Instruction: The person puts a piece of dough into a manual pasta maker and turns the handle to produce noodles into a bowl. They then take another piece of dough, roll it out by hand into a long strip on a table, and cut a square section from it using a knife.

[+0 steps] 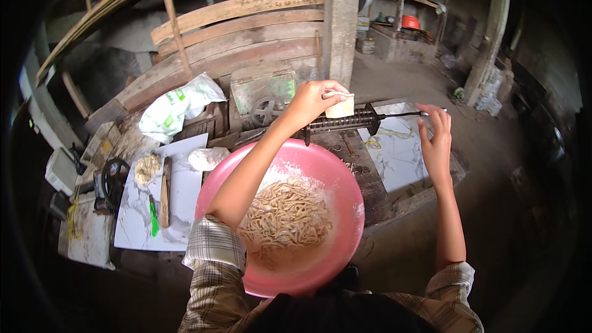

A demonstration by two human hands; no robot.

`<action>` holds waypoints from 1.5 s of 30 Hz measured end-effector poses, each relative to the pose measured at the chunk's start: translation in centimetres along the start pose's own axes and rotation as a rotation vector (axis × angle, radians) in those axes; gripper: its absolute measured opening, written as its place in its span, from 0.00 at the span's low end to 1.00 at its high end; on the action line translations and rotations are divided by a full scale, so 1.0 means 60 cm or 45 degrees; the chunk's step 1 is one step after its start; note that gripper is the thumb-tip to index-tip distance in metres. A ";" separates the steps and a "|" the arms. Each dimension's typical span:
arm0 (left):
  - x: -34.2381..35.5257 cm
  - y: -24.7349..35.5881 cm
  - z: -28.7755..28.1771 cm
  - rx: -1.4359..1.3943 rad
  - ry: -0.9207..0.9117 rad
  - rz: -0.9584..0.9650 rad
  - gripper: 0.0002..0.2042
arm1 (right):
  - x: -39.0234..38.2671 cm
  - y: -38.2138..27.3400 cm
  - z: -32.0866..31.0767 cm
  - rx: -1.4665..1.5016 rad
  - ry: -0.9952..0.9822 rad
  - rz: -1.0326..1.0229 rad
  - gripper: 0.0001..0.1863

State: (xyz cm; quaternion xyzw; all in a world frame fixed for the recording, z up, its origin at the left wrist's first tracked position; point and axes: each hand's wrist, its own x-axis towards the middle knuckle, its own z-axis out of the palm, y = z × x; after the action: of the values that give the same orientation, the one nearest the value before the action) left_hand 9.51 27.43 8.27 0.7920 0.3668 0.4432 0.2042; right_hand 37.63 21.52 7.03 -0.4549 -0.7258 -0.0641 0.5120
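Observation:
My left hand (pixel 316 100) pinches a flat pale piece of dough (pixel 341 108), which hangs down over the rollers of a dark metal noodle machine (pixel 333 124). From the machine's right end a thin crank handle (pixel 398 115) sticks out. At its outer end the fingers of my right hand (pixel 436 139) are loosely curled around the tip. Below the machine, close to my body, stands a wide pink basin (pixel 346 209). Inside it lies a heap of cut noodles (pixel 287 213), dusted with white flour. My left forearm covers part of the basin's left side.
On the left, a white marbled board (pixel 139 209) bears a dough lump (pixel 147 168), a wooden stick (pixel 165 192) and a green-handled tool (pixel 153 216). Further back lies a white-and-green bag (pixel 179 108). Another marbled board (pixel 394 160) lies under the crank. A concrete post (pixel 341 24) rises behind the machine.

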 end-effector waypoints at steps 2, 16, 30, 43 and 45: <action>0.007 -0.009 0.004 0.096 0.060 -0.047 0.08 | 0.036 0.035 0.012 -0.145 0.051 -0.253 0.15; 0.028 0.024 0.018 0.347 0.014 -0.230 0.08 | 0.071 0.139 0.009 -0.014 -0.148 -0.561 0.07; 0.037 -0.010 0.012 0.225 -0.043 -0.180 0.08 | 0.086 0.154 0.010 0.023 -0.107 -0.655 0.02; 0.032 -0.018 0.010 0.242 -0.075 -0.304 0.08 | 0.180 0.171 0.118 -0.179 0.060 -0.608 0.08; 0.034 -0.028 0.018 0.208 -0.055 -0.328 0.09 | 0.202 0.192 0.164 -0.147 0.047 -0.587 0.10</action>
State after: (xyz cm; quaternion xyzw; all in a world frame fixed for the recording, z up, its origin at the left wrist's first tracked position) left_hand 10.46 30.08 7.72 0.7618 0.4956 0.3649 0.2020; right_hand 38.48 40.88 7.85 -0.3045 -0.7961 -0.2290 0.4702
